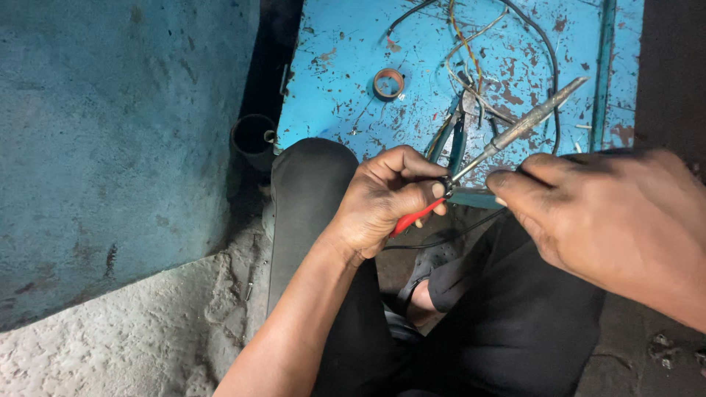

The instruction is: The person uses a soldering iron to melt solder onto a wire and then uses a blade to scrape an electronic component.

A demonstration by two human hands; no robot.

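- Left hand [386, 195] pinches red wire [413, 218] near its end, above the lap.
- Right hand [610, 213] closed on soldering iron [526, 125], tip at the wire.
- Wire: light, floppy; grip near the end.
- Iron: stiff; hold by the handle.

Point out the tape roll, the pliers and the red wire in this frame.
tape roll [388, 84], head view: on its ring wall, lying on the blue surface.
pliers [457, 136], head view: on a blue-green handle.
red wire [412, 218], head view: on the red length below the left hand's fingers.
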